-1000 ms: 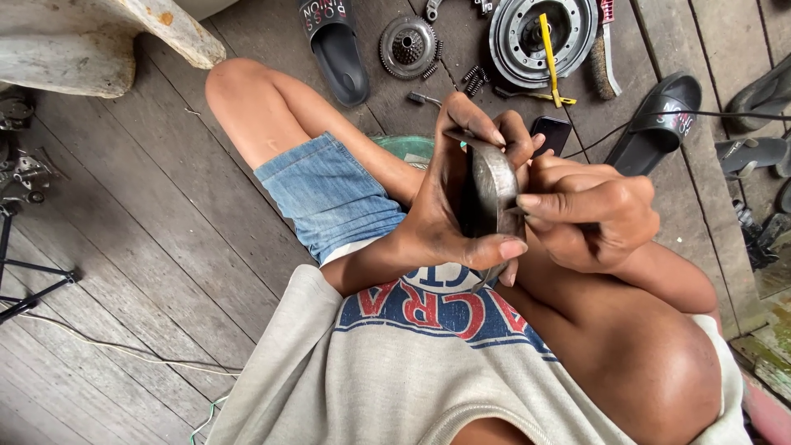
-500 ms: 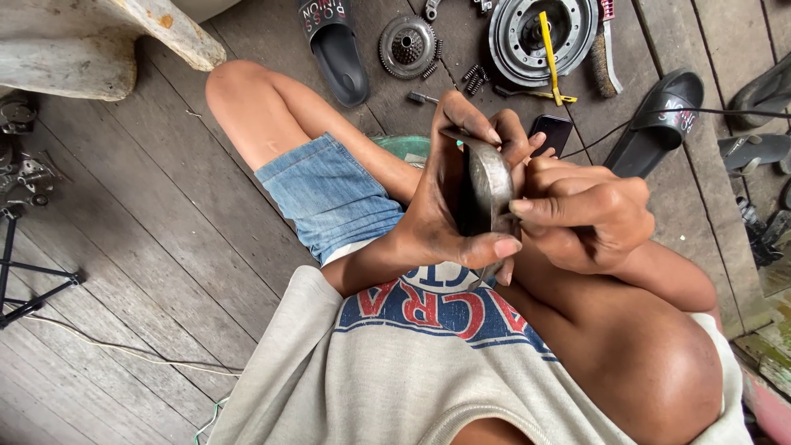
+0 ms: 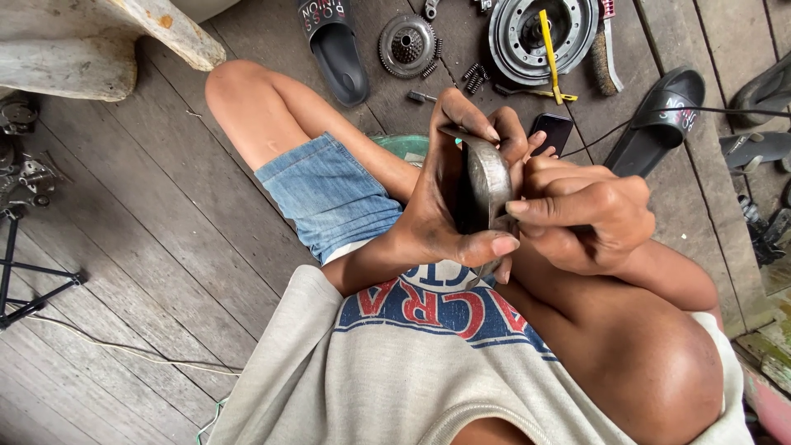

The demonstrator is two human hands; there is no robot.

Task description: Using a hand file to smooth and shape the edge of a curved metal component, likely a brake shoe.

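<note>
Beyond the hands, on the wooden plank floor (image 3: 165,247), lies a black smartphone (image 3: 554,132) with a thin black cable (image 3: 717,109) running off to the right. Farther out sit a toothed sprocket (image 3: 407,44), small coil springs (image 3: 473,78), and a round metal drum (image 3: 544,33) crossed by a yellow tool (image 3: 550,51). A brush (image 3: 608,45) lies beside the drum. Black sandals (image 3: 334,45) (image 3: 659,119) flank this group. Far left of the hands stand a pale weathered wooden piece (image 3: 91,45) and a black metal stand (image 3: 25,280). A green bowl (image 3: 404,147) peeks out below the hands.
</note>
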